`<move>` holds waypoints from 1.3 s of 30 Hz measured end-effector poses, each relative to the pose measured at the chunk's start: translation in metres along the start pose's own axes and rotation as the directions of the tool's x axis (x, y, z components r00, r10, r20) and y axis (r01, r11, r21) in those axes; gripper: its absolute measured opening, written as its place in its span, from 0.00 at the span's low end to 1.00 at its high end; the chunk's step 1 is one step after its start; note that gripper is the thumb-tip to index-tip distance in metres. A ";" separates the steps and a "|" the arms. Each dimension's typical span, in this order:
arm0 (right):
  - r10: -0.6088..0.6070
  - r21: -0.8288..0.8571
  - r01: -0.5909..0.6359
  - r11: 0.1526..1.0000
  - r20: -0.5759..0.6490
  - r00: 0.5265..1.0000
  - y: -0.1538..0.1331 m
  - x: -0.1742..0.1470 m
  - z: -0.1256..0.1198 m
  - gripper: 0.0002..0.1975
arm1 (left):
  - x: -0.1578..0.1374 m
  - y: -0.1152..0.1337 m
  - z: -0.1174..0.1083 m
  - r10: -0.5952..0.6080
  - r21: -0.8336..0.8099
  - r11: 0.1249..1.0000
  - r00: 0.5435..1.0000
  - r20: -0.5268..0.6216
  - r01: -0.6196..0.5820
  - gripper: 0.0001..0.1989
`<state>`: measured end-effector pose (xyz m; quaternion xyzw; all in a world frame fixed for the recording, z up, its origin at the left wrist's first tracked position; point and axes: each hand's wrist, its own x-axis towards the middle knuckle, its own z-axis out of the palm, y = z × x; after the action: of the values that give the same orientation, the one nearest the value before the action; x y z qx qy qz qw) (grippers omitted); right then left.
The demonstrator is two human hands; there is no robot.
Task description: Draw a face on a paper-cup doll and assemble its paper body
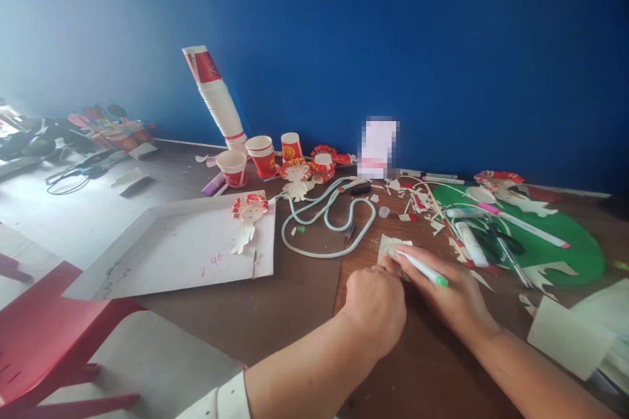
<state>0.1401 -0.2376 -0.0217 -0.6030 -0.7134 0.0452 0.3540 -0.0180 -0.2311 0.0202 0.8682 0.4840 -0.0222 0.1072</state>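
Observation:
My right hand is closed round a white marker with a green end, its tip down at a small piece of pale paper on the brown table. Beside it, my left hand is closed, its curled fingers at the near edge of that paper; its fingertips are partly hidden. A pale blue cord lies looped just beyond my hands. To the left, a paper-cup figure with a red curled fringe and a drawn face lies on a white box lid.
Several red-and-white paper cups and a tall leaning stack of cups stand by the blue wall. Paper scraps are scattered beyond my hands. Markers and a pen lie on a green disc. A red chair stands at left.

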 end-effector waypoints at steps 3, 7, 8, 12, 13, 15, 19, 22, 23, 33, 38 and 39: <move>-0.058 0.040 0.060 0.997 -0.063 0.996 -0.007 0.007 -0.003 0.13 | 0.001 -0.001 -0.003 -0.001 -0.008 1.000 1.000 0.019 0.002 0.27; -0.067 0.110 0.077 0.991 -0.089 0.994 -0.019 0.021 -0.009 0.11 | 0.002 -0.002 -0.005 0.005 0.007 1.000 1.000 0.020 -0.005 0.27; -0.052 0.106 0.060 0.993 -0.077 0.996 -0.020 0.024 -0.010 0.11 | 0.001 -0.002 -0.005 0.006 0.013 1.000 1.000 0.017 -0.006 0.27; 0.000 0.061 0.002 0.998 -0.020 1.000 -0.020 0.032 -0.013 0.12 | 0.001 0.000 -0.004 0.018 0.022 1.000 1.000 0.000 -0.018 0.28; 0.007 0.058 -0.007 0.998 -0.005 1.000 -0.019 0.033 -0.013 0.12 | 0.001 0.000 -0.003 0.020 0.022 1.000 1.000 -0.002 -0.020 0.28; 0.034 0.063 -0.036 0.997 0.031 0.999 -0.017 0.036 -0.014 0.12 | 0.001 0.000 -0.001 0.025 0.026 0.999 1.000 -0.005 -0.025 0.29; 0.108 0.054 -0.116 0.992 0.135 0.985 -0.019 0.046 -0.018 0.13 | 0.003 0.001 0.002 0.006 0.047 0.999 1.000 0.009 -0.006 0.29; 0.129 0.004 -0.131 0.991 0.146 0.981 -0.022 0.051 -0.018 0.14 | 0.003 0.002 0.001 -0.016 0.056 0.998 1.000 0.023 0.014 0.28; 0.138 -0.011 -0.137 0.990 0.118 0.983 -0.022 0.051 -0.016 0.15 | 0.003 0.002 0.000 -0.013 0.055 0.998 1.000 0.023 0.011 0.28; 0.117 -0.112 -0.113 0.987 0.027 0.993 -0.021 0.037 0.004 0.17 | 0.004 0.001 -0.006 0.006 0.059 0.998 0.997 0.081 -0.011 0.19; 0.137 -0.178 -0.132 0.975 0.014 0.990 -0.018 0.037 0.008 0.19 | 0.003 0.001 -0.005 0.010 0.062 0.998 0.997 0.080 -0.015 0.19; 0.135 -0.181 -0.130 0.975 0.015 0.991 -0.018 0.037 0.008 0.19 | 0.003 0.001 -0.005 0.010 0.062 0.998 0.997 0.080 -0.015 0.19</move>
<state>0.1199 -0.2061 -0.0025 -0.6782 -0.6775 0.0126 0.2845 -0.0157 -0.2280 0.0245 0.8726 0.4729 -0.0715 0.0992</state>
